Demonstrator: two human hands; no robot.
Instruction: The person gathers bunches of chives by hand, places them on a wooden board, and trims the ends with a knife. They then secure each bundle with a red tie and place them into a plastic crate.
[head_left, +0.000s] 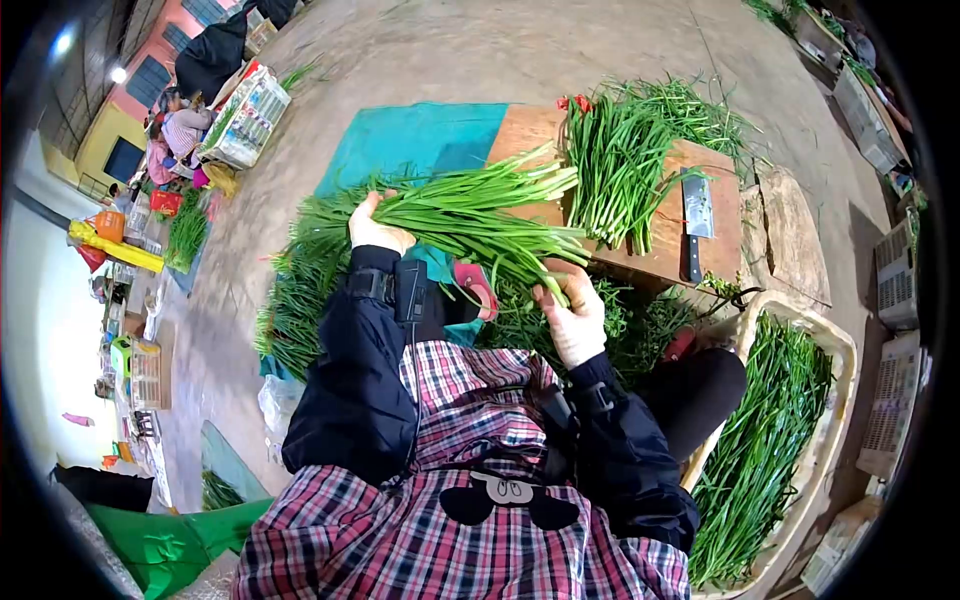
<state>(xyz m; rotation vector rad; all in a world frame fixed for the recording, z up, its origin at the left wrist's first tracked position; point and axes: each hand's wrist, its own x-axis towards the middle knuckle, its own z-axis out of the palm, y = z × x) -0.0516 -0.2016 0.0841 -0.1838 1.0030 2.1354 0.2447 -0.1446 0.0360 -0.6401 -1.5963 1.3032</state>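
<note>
A loose bunch of garlic chives [480,205] lies across the space in front of me, its pale stem ends toward the right. My left hand [380,226] is wrapped round its leafy part at the left. With thumb and fingers closed, my right hand [577,318] pinches a few stems at the lower edge of the pale ends. Beyond it, a pile of chives [615,170] rests on a wooden board [530,128]. A cleaver [697,212] with a black handle lies flat on the board's right side. More chives [290,310] are heaped beneath my left forearm.
A white plastic crate [850,350] full of long green leaves stands by my right knee. A teal sheet [425,130] lies beside the board. People [185,130] sit by a white crate at the far left. Several crates [893,275] line the right side.
</note>
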